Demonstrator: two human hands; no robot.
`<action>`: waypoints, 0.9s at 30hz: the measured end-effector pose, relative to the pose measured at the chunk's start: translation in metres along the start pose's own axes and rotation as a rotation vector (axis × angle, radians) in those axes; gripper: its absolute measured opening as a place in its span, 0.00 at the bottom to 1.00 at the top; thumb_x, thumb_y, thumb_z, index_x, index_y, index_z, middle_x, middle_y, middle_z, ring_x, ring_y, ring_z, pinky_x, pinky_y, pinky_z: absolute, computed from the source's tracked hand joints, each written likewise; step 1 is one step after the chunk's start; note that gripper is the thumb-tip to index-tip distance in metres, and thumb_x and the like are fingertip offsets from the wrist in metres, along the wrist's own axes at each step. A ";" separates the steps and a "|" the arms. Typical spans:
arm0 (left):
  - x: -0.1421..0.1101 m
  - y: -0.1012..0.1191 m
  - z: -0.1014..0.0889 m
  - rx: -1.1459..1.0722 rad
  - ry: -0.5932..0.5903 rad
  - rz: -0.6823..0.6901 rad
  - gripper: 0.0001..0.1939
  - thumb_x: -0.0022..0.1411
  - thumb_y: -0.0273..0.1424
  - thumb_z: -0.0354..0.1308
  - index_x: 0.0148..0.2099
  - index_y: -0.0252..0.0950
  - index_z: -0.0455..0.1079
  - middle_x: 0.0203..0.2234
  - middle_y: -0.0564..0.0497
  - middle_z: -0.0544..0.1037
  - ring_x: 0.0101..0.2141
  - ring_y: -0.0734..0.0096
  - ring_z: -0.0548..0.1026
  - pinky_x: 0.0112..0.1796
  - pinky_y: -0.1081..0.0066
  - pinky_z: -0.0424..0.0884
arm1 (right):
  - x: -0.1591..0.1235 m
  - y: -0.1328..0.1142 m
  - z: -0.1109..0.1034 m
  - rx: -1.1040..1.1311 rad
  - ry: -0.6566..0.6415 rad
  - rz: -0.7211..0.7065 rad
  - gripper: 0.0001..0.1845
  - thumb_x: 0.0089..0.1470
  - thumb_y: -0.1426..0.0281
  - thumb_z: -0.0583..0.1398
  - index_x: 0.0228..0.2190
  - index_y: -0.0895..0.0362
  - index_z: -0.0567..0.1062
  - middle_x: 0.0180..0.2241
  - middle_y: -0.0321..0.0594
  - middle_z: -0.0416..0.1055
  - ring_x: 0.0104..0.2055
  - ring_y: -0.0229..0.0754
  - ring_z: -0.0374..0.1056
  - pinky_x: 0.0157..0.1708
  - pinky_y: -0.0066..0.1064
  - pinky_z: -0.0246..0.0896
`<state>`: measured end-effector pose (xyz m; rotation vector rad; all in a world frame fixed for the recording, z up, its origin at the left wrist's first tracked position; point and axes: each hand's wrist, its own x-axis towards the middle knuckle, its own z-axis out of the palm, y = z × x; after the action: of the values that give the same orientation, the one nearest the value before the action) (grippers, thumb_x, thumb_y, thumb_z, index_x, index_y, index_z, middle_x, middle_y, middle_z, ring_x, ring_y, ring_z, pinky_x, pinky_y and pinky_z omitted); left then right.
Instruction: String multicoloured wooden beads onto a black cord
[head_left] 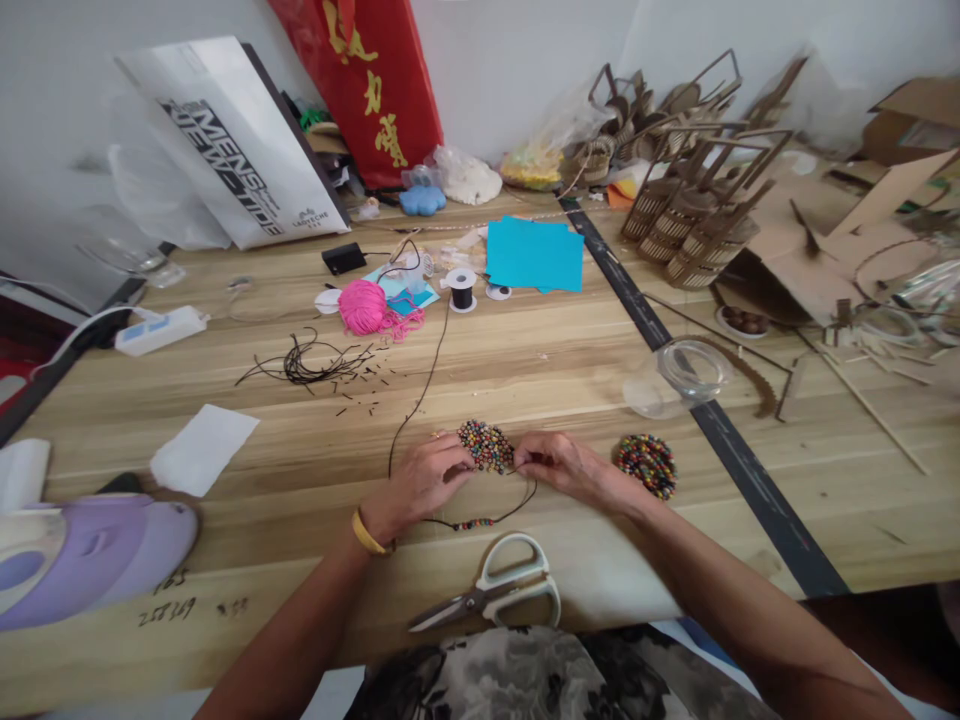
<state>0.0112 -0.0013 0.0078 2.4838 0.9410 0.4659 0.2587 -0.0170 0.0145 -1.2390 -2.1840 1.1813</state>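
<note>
My left hand [422, 480] rests on the wooden table [525, 370], fingers pinched at the edge of a small pile of coloured beads [486, 445]. My right hand [564, 465] sits just right of that pile, fingertips pinched on a thin black cord [420, 395]. The cord loops below both hands with a few beads threaded on it [474, 523], and runs up the table to a black spool [461, 290]. A second, rounder heap of coloured beads [646, 464] lies right of my right hand.
White-handled scissors [495, 590] lie near the front edge. A clear plastic jar [679, 375] lies on its side at right. Pink yarn [364, 306], blue paper [534, 255], cut cord scraps [315, 362], a power strip [159, 330] and wooden craft pieces [697, 200] sit further back.
</note>
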 end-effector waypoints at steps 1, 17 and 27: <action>0.000 0.001 0.000 0.004 -0.021 -0.003 0.04 0.60 0.26 0.56 0.34 0.35 0.72 0.31 0.49 0.77 0.34 0.67 0.72 0.40 0.67 0.65 | 0.000 0.000 0.000 -0.011 -0.009 -0.005 0.05 0.53 0.77 0.58 0.30 0.60 0.74 0.25 0.34 0.68 0.26 0.34 0.60 0.27 0.24 0.52; 0.000 -0.006 -0.009 -0.035 -0.100 -0.221 0.06 0.56 0.27 0.58 0.28 0.35 0.65 0.23 0.55 0.69 0.25 0.72 0.66 0.28 0.74 0.58 | -0.003 0.005 -0.002 -0.016 -0.097 -0.032 0.05 0.53 0.77 0.57 0.30 0.59 0.74 0.25 0.34 0.69 0.25 0.33 0.61 0.25 0.24 0.52; 0.001 -0.003 -0.002 -0.005 -0.057 -0.197 0.06 0.57 0.28 0.59 0.29 0.34 0.66 0.24 0.53 0.71 0.28 0.71 0.68 0.31 0.73 0.60 | 0.002 0.001 0.005 0.360 -0.122 0.054 0.05 0.55 0.72 0.58 0.29 0.61 0.72 0.26 0.36 0.69 0.27 0.33 0.62 0.28 0.25 0.56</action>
<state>0.0095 0.0021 0.0077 2.3561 1.1456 0.3302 0.2552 -0.0179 0.0102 -1.1012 -1.9131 1.6242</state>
